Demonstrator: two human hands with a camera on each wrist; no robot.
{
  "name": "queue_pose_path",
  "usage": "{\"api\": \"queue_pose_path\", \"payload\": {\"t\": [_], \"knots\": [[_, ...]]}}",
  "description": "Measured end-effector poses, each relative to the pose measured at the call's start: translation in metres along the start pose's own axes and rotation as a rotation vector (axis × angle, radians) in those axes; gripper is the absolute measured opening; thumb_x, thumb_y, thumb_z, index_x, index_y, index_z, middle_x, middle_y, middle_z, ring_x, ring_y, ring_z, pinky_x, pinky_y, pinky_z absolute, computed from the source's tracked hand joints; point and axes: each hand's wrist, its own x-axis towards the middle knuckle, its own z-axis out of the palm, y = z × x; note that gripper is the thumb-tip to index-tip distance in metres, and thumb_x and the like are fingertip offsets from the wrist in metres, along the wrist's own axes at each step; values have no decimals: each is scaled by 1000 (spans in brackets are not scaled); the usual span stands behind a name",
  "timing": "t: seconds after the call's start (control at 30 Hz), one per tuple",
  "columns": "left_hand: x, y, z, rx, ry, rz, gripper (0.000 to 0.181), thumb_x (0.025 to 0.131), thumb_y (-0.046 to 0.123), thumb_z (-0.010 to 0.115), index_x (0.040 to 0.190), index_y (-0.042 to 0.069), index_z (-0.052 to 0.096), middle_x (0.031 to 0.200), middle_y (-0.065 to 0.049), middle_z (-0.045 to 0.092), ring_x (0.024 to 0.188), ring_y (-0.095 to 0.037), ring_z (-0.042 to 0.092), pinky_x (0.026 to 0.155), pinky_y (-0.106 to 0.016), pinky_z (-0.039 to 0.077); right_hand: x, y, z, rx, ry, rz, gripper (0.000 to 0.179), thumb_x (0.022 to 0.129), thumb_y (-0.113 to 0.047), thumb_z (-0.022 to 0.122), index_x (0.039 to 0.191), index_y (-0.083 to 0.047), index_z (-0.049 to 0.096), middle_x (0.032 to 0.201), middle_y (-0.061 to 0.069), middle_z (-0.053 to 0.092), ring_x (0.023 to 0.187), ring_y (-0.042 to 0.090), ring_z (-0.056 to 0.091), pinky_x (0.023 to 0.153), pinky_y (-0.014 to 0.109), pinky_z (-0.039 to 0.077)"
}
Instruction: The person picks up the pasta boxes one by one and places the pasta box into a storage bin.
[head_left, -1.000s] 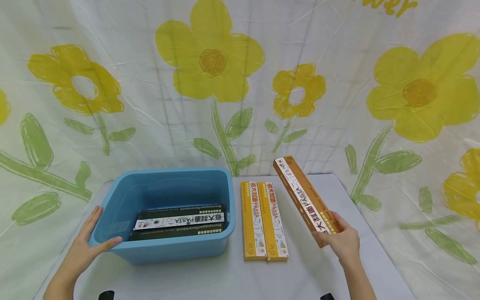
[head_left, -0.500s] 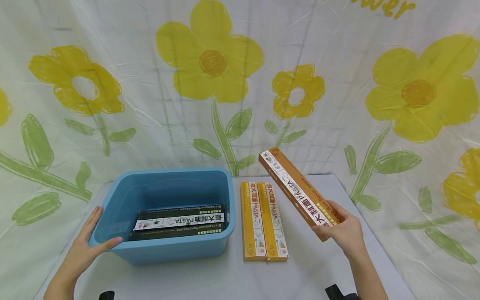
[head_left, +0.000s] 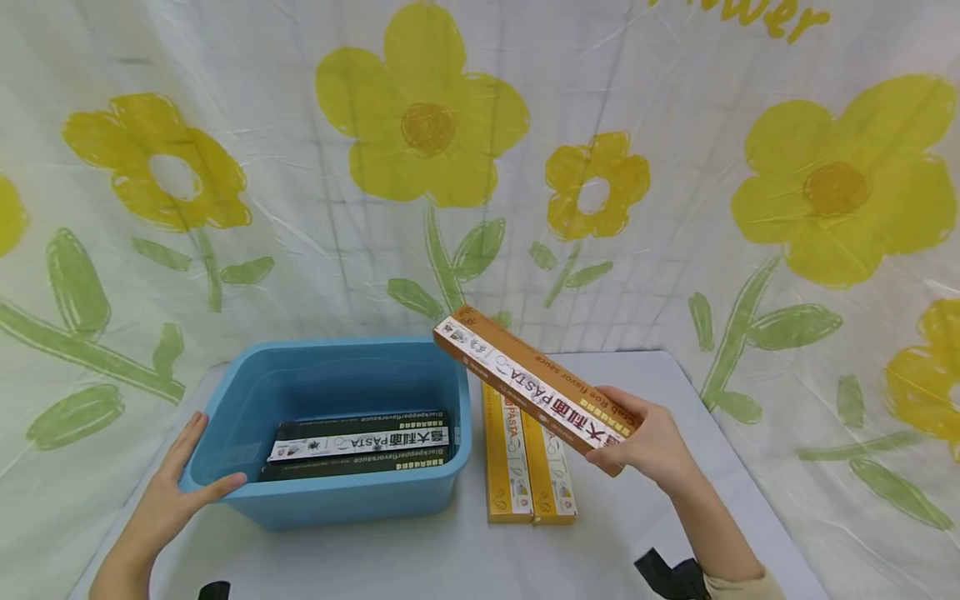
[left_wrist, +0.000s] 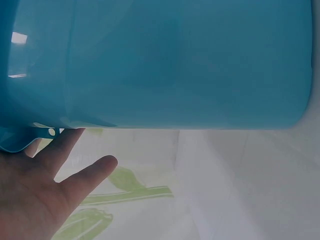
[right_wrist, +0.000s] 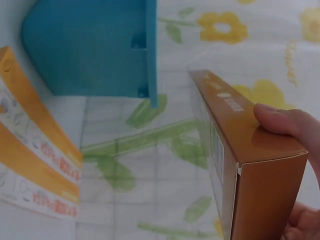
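Behind everything you've got a flowered backdrop (head_left: 281, 142), then the white table (head_left: 375, 567) in front of it. Biggest thing on the table is your blue plastic tub (head_left: 345, 505); it looks smooth and a bit slick, probably stiff enough to steady by the rim. Two yellow pasta boxes (head_left: 510, 471) lie side by side just right of it, and black pepper pasta boxes (head_left: 358, 442) lie flat inside.

The crab roe pasta box (head_left: 534, 387) is up in the air, slanted over the yellow pair, far end lined up with the tub's back right corner in the head view. I'd guess it's light, stiff-ish card, glossy so a little slippery, and easy to dent if you squeeze the walls. You've got it by one end, so expect the long side to dip; nearer the middle would balance better.

Hands: your right (head_left: 647, 437) is pinching that box, thumb opposite fingers. Your left (head_left: 167, 498) is spread wide on the tub's front left corner.
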Motion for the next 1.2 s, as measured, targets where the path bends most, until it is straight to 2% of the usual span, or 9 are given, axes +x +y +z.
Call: {"api": "queue_pose_path", "payload": {"t": [0.33, 0.47, 0.8, 1.13, 1.2], "knots": [[0, -2, 0, 5, 3, 19, 103, 90, 35, 67, 155, 20, -11, 159, -18, -17, 139, -56, -11, 94, -83, 8, 21, -15, 19, 6, -214, -96, 83, 61, -5, 88, 136, 4, 52, 119, 20, 59, 95, 29, 54, 71, 34, 54], [-1, -3, -1, -9, 13, 31, 103, 90, 34, 68, 155, 20, -11, 159, -16, -17, 139, -56, -12, 94, -83, 7, 31, -21, 31, -29, -259, -106, 85, 60, -6, 88, 136, 5, 52, 120, 20, 59, 96, 28, 53, 69, 34, 54], [-1, -3, -1, -10, 13, 18, 104, 90, 33, 69, 155, 19, -11, 159, -17, -17, 139, -56, -10, 95, -83, 8, 58, -42, 65, -124, -366, -202, 83, 58, -7, 89, 133, 2, 57, 114, 14, 63, 94, 25, 55, 74, 33, 52], [-1, 2, 0, 6, 9, -3, 104, 90, 35, 68, 155, 18, -11, 158, -22, -16, 138, -58, -8, 95, -83, 10, 81, -66, 100, -155, -496, -248, 81, 60, -3, 89, 134, -2, 57, 120, 9, 66, 90, 16, 58, 68, 28, 52], [-2, 3, -1, -3, 4, -4, 104, 90, 35, 68, 155, 18, -11, 158, -22, -16, 138, -58, -8, 94, -83, 10, 86, -69, 106, -149, -536, -254, 79, 61, -1, 88, 134, -3, 58, 121, 9, 66, 77, 16, 57, 60, 28, 50]]}}
